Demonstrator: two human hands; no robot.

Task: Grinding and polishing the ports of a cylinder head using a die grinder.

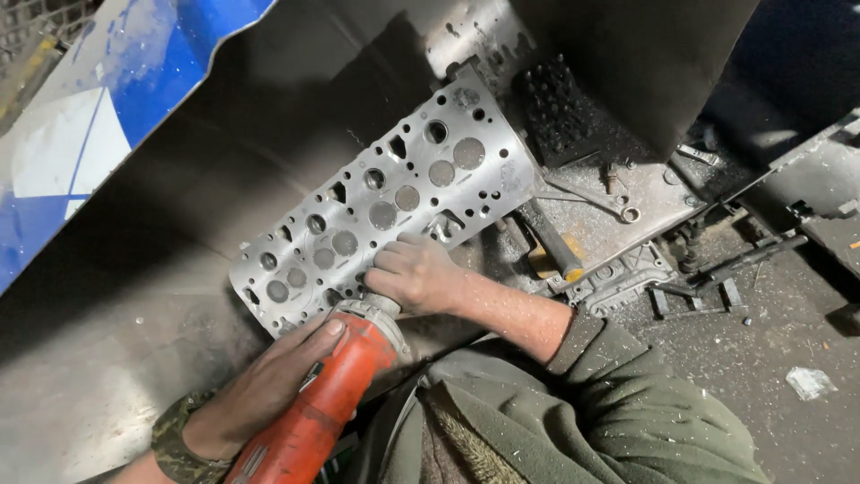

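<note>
Both hands grip the orange grinder (313, 412): left hand (269, 381) around its body, right hand (414, 273) clenched at its head, against the cylinder head (394, 193) just beyond. A tilted tool could gouge the face.

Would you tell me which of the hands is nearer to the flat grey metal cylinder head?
Right hand: it rests against the cylinder head edge. The left hand sits lower, gripping the orange power grinder.
</note>
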